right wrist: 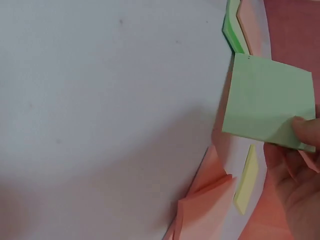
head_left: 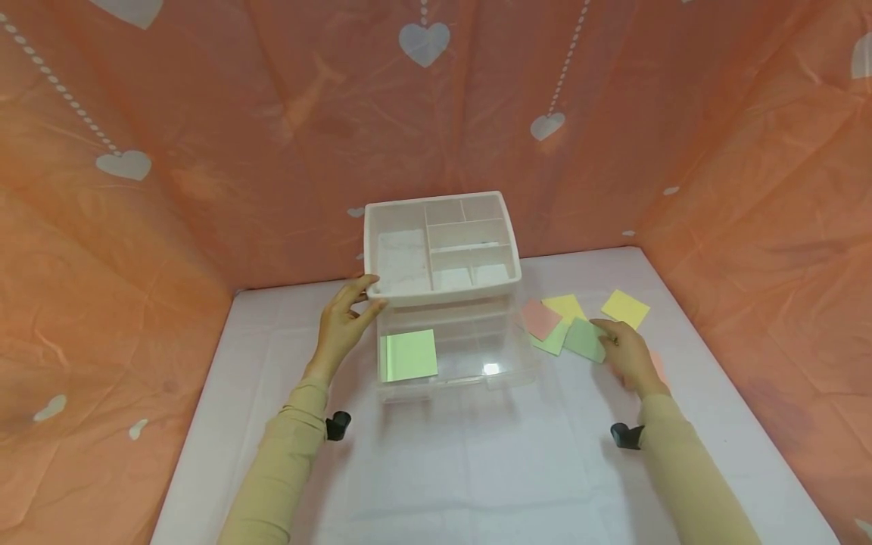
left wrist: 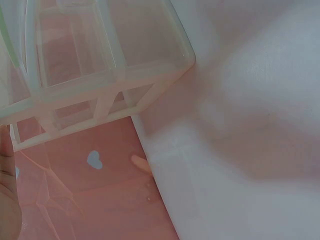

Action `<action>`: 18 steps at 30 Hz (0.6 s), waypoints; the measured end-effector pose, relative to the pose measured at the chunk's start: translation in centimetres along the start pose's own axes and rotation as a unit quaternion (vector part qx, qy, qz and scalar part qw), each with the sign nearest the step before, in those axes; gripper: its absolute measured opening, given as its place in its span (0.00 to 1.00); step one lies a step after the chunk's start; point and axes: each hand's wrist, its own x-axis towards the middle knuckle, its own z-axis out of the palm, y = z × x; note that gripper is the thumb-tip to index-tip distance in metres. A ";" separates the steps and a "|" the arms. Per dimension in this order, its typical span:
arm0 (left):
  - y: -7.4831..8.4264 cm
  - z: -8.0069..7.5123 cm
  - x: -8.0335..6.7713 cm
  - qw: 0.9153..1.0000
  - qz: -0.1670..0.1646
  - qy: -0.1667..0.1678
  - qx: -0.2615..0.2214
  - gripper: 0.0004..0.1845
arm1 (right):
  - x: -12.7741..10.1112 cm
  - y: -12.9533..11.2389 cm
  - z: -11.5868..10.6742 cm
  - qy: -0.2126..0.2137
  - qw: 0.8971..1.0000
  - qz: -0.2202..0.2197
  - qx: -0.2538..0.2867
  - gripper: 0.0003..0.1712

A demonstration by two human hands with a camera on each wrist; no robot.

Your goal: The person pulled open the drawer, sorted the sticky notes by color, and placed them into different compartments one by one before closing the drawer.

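A white organiser [head_left: 443, 242] with a divided top tray stands at the back of the table. Its clear drawer [head_left: 477, 356] is pulled out toward me and holds a green note pad [head_left: 409, 354]. My left hand [head_left: 362, 297] grips the organiser's front left corner, thumb on the rim. The left wrist view shows the organiser [left wrist: 100, 70] from close by, with only a bit of the left hand [left wrist: 7, 200] at the edge. To the right, my right hand [head_left: 608, 334] pinches a green note [head_left: 584, 339], thumb on the green note [right wrist: 267, 102] in the right wrist view.
More loose notes lie right of the organiser: a pink note [head_left: 540, 318], two yellow notes [head_left: 564, 306] [head_left: 625, 308] and a pale green note [head_left: 550, 343]. The white table [head_left: 477, 469] is walled by orange sheeting [head_left: 204, 151] on three sides.
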 end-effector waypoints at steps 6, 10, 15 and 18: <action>0.0 0.0 0.0 1.000 -0.003 -0.001 -0.004 0.22 | -0.5 -0.7 -0.9 0.003 0.999 0.041 0.019 0.22; -0.1 0.1 0.0 1.000 -0.007 -0.005 -0.006 0.22 | -0.7 -1.3 -1.3 0.035 0.998 0.046 0.025 0.21; 0.0 0.1 0.0 1.000 -0.008 -0.005 -0.007 0.22 | -0.7 -1.7 -1.3 0.120 0.993 -0.005 0.019 0.14; -0.1 0.0 0.0 1.000 -0.009 -0.006 -0.006 0.22 | -0.7 -1.9 -1.2 0.155 0.987 -0.012 0.029 0.11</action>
